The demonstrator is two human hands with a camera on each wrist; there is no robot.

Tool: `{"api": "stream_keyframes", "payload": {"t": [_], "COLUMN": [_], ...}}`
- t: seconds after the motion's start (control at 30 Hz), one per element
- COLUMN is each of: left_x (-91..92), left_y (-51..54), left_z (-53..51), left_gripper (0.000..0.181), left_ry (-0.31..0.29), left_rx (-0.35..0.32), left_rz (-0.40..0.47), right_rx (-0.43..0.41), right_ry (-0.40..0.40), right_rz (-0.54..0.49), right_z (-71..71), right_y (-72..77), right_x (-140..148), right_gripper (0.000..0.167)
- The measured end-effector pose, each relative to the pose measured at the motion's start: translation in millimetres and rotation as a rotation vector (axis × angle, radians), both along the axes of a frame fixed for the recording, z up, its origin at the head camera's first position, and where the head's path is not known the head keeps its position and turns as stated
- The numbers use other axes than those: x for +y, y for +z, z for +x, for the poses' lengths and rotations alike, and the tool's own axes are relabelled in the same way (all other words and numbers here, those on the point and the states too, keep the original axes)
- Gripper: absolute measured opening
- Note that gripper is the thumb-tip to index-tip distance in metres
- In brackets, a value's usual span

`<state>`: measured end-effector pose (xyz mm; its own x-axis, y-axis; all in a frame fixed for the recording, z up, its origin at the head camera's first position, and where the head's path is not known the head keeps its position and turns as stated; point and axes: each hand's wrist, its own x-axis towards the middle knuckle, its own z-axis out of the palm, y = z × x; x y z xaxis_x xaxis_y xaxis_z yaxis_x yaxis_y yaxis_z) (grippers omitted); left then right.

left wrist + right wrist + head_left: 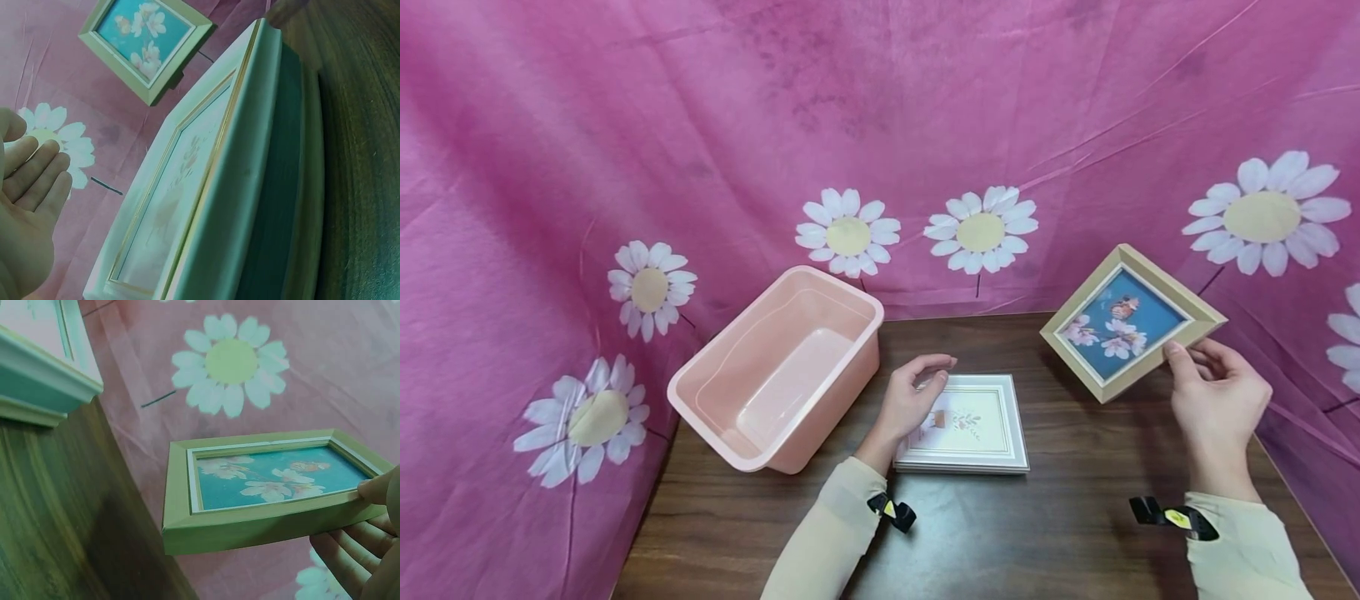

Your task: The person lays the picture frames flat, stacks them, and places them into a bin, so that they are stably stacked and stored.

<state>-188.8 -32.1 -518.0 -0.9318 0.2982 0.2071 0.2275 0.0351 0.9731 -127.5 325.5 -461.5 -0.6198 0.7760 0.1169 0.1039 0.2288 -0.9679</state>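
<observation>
Our right hand (pixel 1219 402) pinches the wooden frame (pixel 1120 325), which we should steady firmly, while our left hand (pixel 912 400) hangs relaxed, empty.

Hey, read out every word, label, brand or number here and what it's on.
No text is legible.
Left wrist strap, yellow label: marks too small to read.
Right wrist strap, yellow label: likewise too small.
White picture frame: any lettering too small to tell.
Wooden picture frame: no lettering visible.
</observation>
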Motion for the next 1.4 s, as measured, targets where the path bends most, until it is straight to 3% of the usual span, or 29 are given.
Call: {"api": "stream_keyframes", "payload": {"t": [0.1, 0.37, 0.67, 1.07, 1.4], "left_x": [-1.9, -3.8, -6.3, -6.4, -8.1], "left_y": [-0.2, 1.7, 6.5, 7.1, 8.3], "left_z": [-2.3, -4.9, -5.6, -8.9, -12.4], "left_gripper": [0.028, 0.029, 0.029, 0.028, 0.029], "left_ry": [-0.003, -0.002, 0.01, 0.017, 0.012], "left_rx": [0.028, 0.02, 0.002, 0.013, 0.014], "left_rz": [0.0, 0.006, -0.01, 0.047, 0.037], "right_rx": [0.024, 0.088, 0.129, 0.156, 0.173], "right_ry": [0.022, 0.08, 0.151, 0.217, 0.255], "right_rz": [0.01, 0.046, 0.142, 0.17, 0.197], "right_z": [2.4, 5.5, 5.6, 7.7, 12.2], "right_y": [6.4, 20.9, 25.0, 33.8, 40.6], "right_x": [-7, -22, -39, -61, -75], "right_gripper": [0.024, 0.024, 0.02, 0.021, 0.02]}}
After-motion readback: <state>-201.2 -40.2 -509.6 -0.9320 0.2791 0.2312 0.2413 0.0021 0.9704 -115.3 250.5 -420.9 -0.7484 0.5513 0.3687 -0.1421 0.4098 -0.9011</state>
